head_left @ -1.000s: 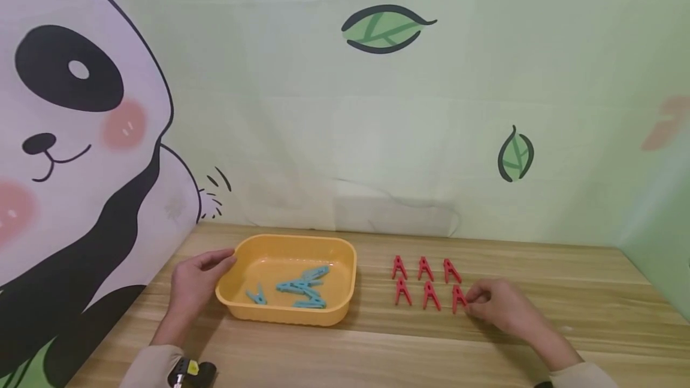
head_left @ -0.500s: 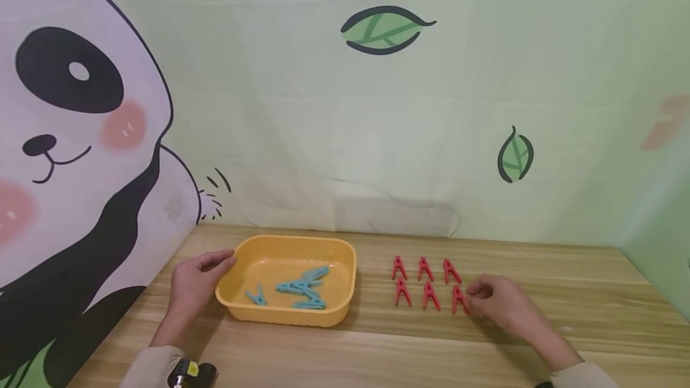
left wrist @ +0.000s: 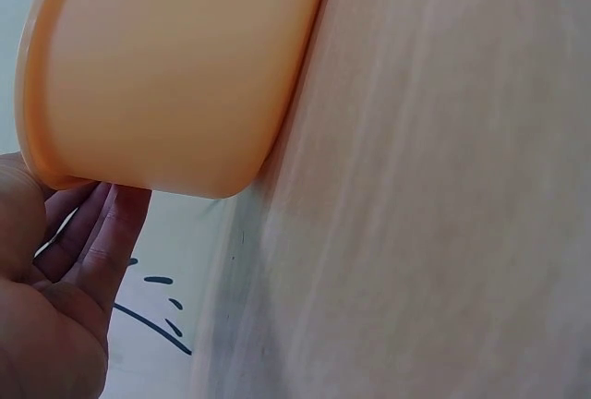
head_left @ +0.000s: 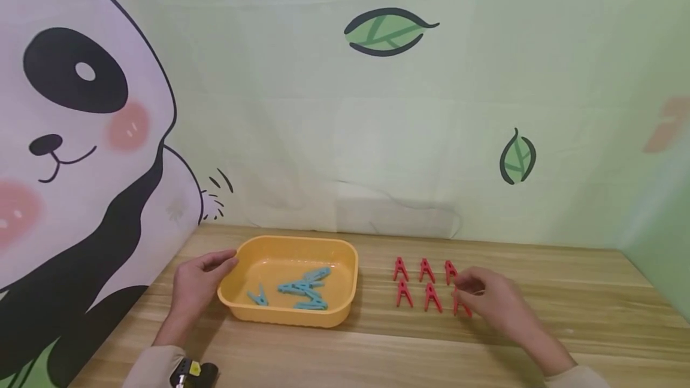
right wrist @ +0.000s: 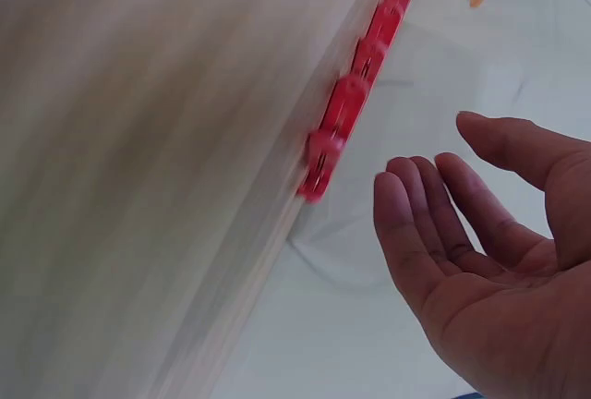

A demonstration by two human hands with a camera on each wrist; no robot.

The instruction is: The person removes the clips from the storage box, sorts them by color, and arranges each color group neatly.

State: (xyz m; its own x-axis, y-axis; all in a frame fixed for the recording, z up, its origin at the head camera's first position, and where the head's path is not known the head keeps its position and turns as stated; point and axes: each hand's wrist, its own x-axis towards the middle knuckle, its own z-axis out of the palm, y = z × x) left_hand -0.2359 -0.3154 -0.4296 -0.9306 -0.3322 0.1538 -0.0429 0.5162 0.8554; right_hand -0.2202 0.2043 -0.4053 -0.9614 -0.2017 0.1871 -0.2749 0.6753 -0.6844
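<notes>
A: How is the right grip [head_left: 496, 301]?

B: Released. Its thumb and fingers stand apart, and it holds nothing. From the head, its fingertips partly cover the nearest red clip [head_left: 462, 303], at the right end of the row closer to the table's near edge. The right wrist view shows a gap between the fingertips and the clips.

A: Where are the other red clips?

B: On the table [head_left: 377, 352], from that grip toward the left edge: 2 clips [head_left: 433, 298] in the same row, and 3 clips [head_left: 426, 270] in a row closer to the far edge. All 6 have spread legs toward the near edge.

A: And the left grip [head_left: 195, 283]?

B: It pinches the rim of the yellow tray [head_left: 296, 315], on the side facing the table's left edge.

A: What's inside?

B: Several blue clips [head_left: 300, 286], some overlapping, 1 apart toward the left edge. The tray sits near the far edge, between the left grip and the red clips.

A: Beyond that?

B: A pale green backdrop [head_left: 269, 106] rises behind the far edge, with 2 printed leaves [head_left: 385, 32]. A panda picture [head_left: 70, 196] runs along the left edge.
</notes>
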